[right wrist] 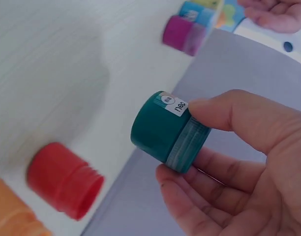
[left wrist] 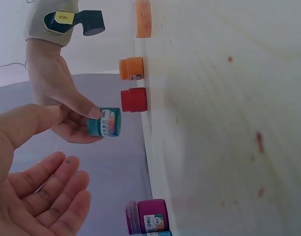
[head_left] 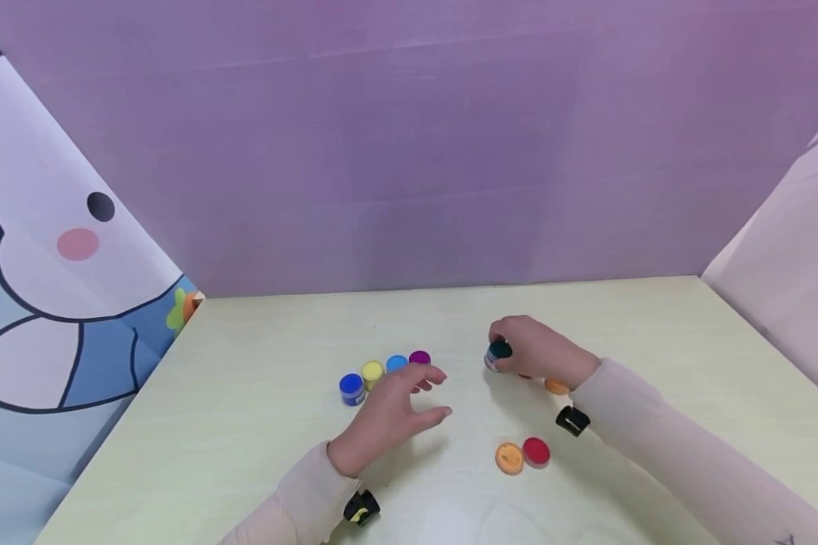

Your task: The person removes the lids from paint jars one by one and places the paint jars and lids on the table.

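Ahead of me hangs a broad purple backdrop (head_left: 409,151), faintly creased like cloth, above a pale table (head_left: 266,341) with a smooth, slightly glossy top. 2 arms in light, soft-looking sleeves (head_left: 688,446) reach over it. The person's right hand (head_left: 541,352) pinches a dark green jar (right wrist: 158,128) between thumb and curled fingers, close to upright with its ridged lid toward the palm, seemingly clear of the table on the person's right. The left hand (head_left: 388,412) hovers nearer the middle, thumb spread well away from loosely bent fingers, holding nothing. To my eye, this grip works best with light, even pressure near the seam between lid and body, since a smooth, rounded wall could slip or turn; keeping the jar upright and the knuckles off its neighbours would help too. Near that hand stand a red jar (right wrist: 57,174), short and cylindrical with a bare threaded neck, and an orange jar (right wrist: 10,211) beside it. Toward the person's left, 4 squat, plastic-looking drums make a close, slanting row: a dark blue jar (head_left: 351,389), a yellow jar (head_left: 373,373), a light blue jar (head_left: 397,362) and a purple jar (left wrist: 153,216) with a printed label. Smallest and flattest, 2 discs lie side by side nearer the person: 1 orange lid (head_left: 510,459) and 1 red lid (head_left: 536,452).
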A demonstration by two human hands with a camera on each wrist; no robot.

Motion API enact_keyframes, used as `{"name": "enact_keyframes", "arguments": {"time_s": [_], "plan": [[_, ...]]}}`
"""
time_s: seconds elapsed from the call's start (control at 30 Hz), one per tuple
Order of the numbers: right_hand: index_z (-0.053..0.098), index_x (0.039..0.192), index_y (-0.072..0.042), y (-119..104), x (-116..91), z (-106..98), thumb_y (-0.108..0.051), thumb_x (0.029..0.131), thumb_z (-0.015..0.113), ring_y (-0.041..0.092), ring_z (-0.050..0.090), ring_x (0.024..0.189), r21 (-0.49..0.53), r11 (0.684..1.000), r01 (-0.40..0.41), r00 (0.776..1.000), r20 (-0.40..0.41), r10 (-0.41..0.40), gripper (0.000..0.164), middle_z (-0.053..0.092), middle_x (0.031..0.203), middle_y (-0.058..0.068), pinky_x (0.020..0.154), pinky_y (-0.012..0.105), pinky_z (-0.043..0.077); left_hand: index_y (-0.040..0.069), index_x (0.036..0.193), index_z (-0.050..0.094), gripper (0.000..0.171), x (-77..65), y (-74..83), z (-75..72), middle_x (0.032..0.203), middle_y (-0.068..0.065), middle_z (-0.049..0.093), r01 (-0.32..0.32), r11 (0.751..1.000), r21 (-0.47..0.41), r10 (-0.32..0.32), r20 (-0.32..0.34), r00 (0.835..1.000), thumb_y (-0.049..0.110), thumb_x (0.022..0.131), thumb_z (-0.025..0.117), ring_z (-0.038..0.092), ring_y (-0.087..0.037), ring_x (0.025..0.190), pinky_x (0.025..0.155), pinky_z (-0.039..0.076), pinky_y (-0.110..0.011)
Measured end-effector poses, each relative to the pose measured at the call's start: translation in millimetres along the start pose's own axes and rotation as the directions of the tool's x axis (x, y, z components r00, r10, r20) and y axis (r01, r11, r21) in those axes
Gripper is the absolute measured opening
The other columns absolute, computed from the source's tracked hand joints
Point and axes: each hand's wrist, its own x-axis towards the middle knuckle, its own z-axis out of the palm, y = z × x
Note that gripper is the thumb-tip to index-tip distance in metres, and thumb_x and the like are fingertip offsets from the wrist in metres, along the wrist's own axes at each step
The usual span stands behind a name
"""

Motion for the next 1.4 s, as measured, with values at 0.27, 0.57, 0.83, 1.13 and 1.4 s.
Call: {"name": "enact_keyframes", "arguments": {"time_s": [0.27, 0.57, 0.83, 1.13, 1.4], "plan": [[0.063, 0.092, -0.008, -15, -14, -4, -0.015, 0.079, 0.075, 0.017, 0.055, 0.076, 0.006, 0.989, 0.149, 0.987, -0.053, -0.149, 0.019, 0.059, 0.082, -0.004, 0.069, 0.027, 0.048, 0.008, 0.116, 0.059, 0.041, -0.9, 2.7, -2.8, 0.11, -0.003, 0.063, -0.106, 0.994, -0.036, 0.101, -0.117, 0.988, 0.017, 0.08, 0.076, 0.06, -0.02, 0.097, 0.086, 0.052, -0.032], [0.062, 0.092, -0.01, -36, -28, -4, -0.016, 0.079, 0.075, 0.015, 0.055, 0.076, 0.065, 0.978, 0.197, 0.978, -0.082, -0.192, 0.019, 0.058, 0.08, -0.007, 0.066, 0.025, 0.048, 0.009, 0.121, 0.056, 0.047, 0.5, 3.6, -0.5, 0.112, -0.001, 0.061, -0.119, 0.991, -0.068, 0.111, -0.11, 0.988, 0.019, 0.079, 0.077, 0.06, -0.02, 0.098, 0.087, 0.051, -0.03], [0.061, 0.091, -0.01, -50, -37, 3, -0.014, 0.08, 0.074, 0.012, 0.056, 0.075, 0.103, 0.955, 0.279, 0.956, -0.126, -0.266, 0.018, 0.059, 0.08, -0.009, 0.068, 0.024, 0.05, 0.009, 0.119, 0.057, 0.046, 0.1, 4.8, 0.2, 0.112, -0.002, 0.061, -0.116, 0.987, -0.113, 0.103, -0.112, 0.988, 0.017, 0.079, 0.077, 0.061, -0.022, 0.099, 0.09, 0.05, -0.029], [0.061, 0.096, -0.01, -61, -43, 9, -0.014, 0.08, 0.075, 0.01, 0.058, 0.077, 0.124, 0.943, 0.307, 0.943, -0.176, -0.284, 0.021, 0.061, 0.085, -0.008, 0.071, 0.023, 0.052, 0.012, 0.114, 0.061, 0.039, -1.0, 5.7, 1.3, 0.102, 0.006, 0.062, -0.127, 0.981, -0.146, 0.111, -0.114, 0.987, 0.017, 0.079, 0.077, 0.059, -0.01, 0.094, 0.086, 0.051, -0.037], [0.061, 0.093, -0.011, -63, -44, 13, -0.014, 0.08, 0.074, 0.01, 0.058, 0.075, 0.166, 0.934, 0.317, 0.937, -0.205, -0.282, 0.019, 0.061, 0.083, -0.009, 0.067, 0.021, 0.051, 0.011, 0.111, 0.062, 0.035, -2.8, 5.9, 1.6, 0.097, 0.006, 0.064, -0.145, 0.978, -0.153, 0.126, -0.128, 0.984, 0.017, 0.079, 0.076, 0.058, -0.009, 0.091, 0.084, 0.052, -0.033]]}}
